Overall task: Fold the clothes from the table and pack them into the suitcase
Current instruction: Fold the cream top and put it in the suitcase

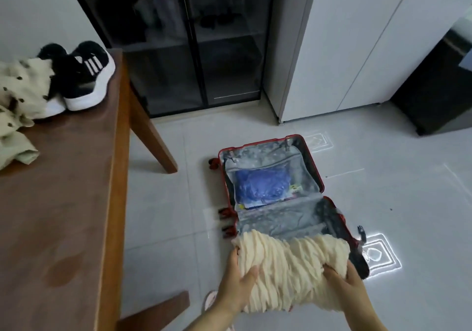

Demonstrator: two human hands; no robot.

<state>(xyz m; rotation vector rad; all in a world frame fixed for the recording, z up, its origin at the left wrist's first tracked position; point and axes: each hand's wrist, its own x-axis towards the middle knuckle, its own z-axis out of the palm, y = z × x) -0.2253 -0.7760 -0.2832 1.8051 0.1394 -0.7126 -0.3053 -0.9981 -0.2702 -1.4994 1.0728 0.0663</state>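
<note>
On the floor at about 5 o'clock in my view:
- The red suitcase [275,219] lies open, its grey-lined halves hinged along the middle.
- In the far half, toward 12 o'clock, something blue [260,185] sits under the mesh divider.
- A folded cream ribbed garment [288,266] is over the near half, covering its near edge.
- My left hand [237,282] grasps the garment's 9 o'clock end, fingers [234,254] wrapped round the edge and thumb on top.
- My right hand [350,283] grasps the 3 o'clock end, fingers curled into the fabric.
- At 9 o'clock stands the brown wooden table [63,215].
- On its far end a cream spotted garment [20,95] lies crumpled, touching a pair of black-and-white sneakers [86,75].
- At 12 o'clock stands a dark glass-door cabinet [194,49].
</note>
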